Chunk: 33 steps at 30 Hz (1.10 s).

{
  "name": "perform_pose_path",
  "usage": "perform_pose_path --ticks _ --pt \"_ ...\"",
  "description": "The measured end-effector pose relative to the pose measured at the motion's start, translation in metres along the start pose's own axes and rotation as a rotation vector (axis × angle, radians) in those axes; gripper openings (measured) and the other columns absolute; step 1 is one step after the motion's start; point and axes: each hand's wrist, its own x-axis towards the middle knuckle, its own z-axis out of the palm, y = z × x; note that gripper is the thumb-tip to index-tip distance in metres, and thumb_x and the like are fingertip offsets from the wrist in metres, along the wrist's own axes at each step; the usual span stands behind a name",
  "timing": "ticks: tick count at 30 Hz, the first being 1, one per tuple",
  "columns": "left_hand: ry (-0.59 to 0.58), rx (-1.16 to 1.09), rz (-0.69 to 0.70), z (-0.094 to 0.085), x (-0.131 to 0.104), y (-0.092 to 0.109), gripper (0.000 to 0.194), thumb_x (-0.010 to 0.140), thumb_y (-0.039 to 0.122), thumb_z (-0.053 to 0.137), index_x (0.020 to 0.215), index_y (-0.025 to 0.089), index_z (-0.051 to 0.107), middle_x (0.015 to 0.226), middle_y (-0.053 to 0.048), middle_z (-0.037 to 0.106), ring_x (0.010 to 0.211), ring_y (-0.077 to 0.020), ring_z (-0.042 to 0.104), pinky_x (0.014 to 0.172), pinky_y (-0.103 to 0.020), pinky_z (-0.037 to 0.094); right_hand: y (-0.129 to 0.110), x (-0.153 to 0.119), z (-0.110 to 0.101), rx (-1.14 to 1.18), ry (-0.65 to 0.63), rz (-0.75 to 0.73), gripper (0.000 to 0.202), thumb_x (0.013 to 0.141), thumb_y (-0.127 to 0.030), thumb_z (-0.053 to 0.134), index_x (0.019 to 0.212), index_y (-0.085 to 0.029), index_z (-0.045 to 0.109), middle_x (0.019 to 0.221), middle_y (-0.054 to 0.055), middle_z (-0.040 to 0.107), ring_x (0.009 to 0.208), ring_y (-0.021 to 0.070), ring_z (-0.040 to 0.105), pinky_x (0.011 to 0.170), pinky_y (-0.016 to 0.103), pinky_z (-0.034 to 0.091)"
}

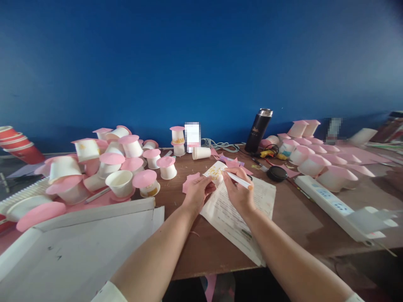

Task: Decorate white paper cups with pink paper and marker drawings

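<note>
My left hand [197,193] grips a white paper cup [215,171] with yellow-orange marks drawn on its side. The cup is tilted in my fingers over the table. In my right hand [238,191] is a white marker pen [242,181] with an orange end, its other end pointing at the cup. Whether the tip touches the cup is hard to make out. Beneath both hands lies a printed paper sheet [231,220]. A piece of pink paper [190,182] rests just left of the cup.
Many white cups with pink paper discs [110,163] crowd the left, behind a white box lid [94,247]. More cups with pink tops [311,165] stand right, near a power strip [327,205]. A black flask [257,132], a round black object [277,173] and cables are at the back.
</note>
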Motion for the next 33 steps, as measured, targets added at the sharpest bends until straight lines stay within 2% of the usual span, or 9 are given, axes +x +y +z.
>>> perform_pose_path --ticks 5,10,19,22,28,33 --pt "0.011 0.004 0.023 -0.001 0.002 -0.001 0.026 0.06 0.021 0.086 0.068 0.015 0.062 0.063 0.001 0.065 0.056 -0.0086 0.059 0.061 -0.022 0.053 -0.001 -0.002 0.0 0.012 -0.028 0.008 0.011 0.092 -0.031 0.062 0.088 -0.023 0.067 0.078 0.001 0.071 0.064 0.0149 0.064 0.064 0.028 0.051" --pt "0.045 -0.027 0.04 -0.001 0.003 -0.001 0.028 0.06 0.022 0.086 0.066 0.015 0.06 0.062 0.0 0.064 0.056 -0.0094 0.06 0.061 -0.023 0.053 -0.002 -0.003 0.001 0.002 -0.046 0.002 0.012 0.092 -0.032 0.062 0.086 -0.023 0.066 0.078 0.001 0.071 0.067 0.016 0.065 0.065 0.028 0.051" --pt "0.034 -0.024 0.046 -0.002 0.001 0.0 0.028 0.061 0.022 0.087 0.068 0.014 0.06 0.063 0.0 0.065 0.057 -0.0096 0.06 0.062 -0.024 0.053 -0.001 -0.003 0.001 -0.001 -0.047 0.017 0.011 0.092 -0.032 0.062 0.088 -0.023 0.066 0.079 0.001 0.07 0.066 0.0152 0.064 0.064 0.028 0.051" --pt "0.038 -0.03 0.037 -0.001 0.001 0.001 0.026 0.063 0.02 0.085 0.068 0.014 0.06 0.064 0.0 0.065 0.057 -0.0096 0.06 0.062 -0.024 0.053 -0.002 -0.002 0.001 0.013 -0.058 0.005 0.011 0.092 -0.032 0.062 0.088 -0.023 0.066 0.078 0.001 0.07 0.065 0.0152 0.064 0.063 0.028 0.051" --pt "0.112 -0.1 0.008 0.003 -0.002 0.006 0.02 0.07 0.009 0.077 0.065 0.014 0.058 0.059 0.001 0.061 0.054 -0.0079 0.057 0.06 -0.021 0.053 -0.006 0.0 -0.002 0.038 0.048 -0.035 0.009 0.093 -0.03 0.062 0.092 -0.022 0.066 0.083 0.002 0.07 0.07 0.016 0.064 0.066 0.029 0.052" --pt "0.12 -0.203 -0.061 0.004 -0.003 0.01 0.017 0.077 0.003 0.068 0.067 0.013 0.059 0.062 0.0 0.061 0.055 -0.007 0.057 0.061 -0.02 0.055 -0.005 -0.001 -0.001 0.057 0.02 -0.011 0.009 0.092 -0.03 0.062 0.092 -0.022 0.066 0.082 0.002 0.07 0.07 0.0158 0.064 0.065 0.029 0.052"
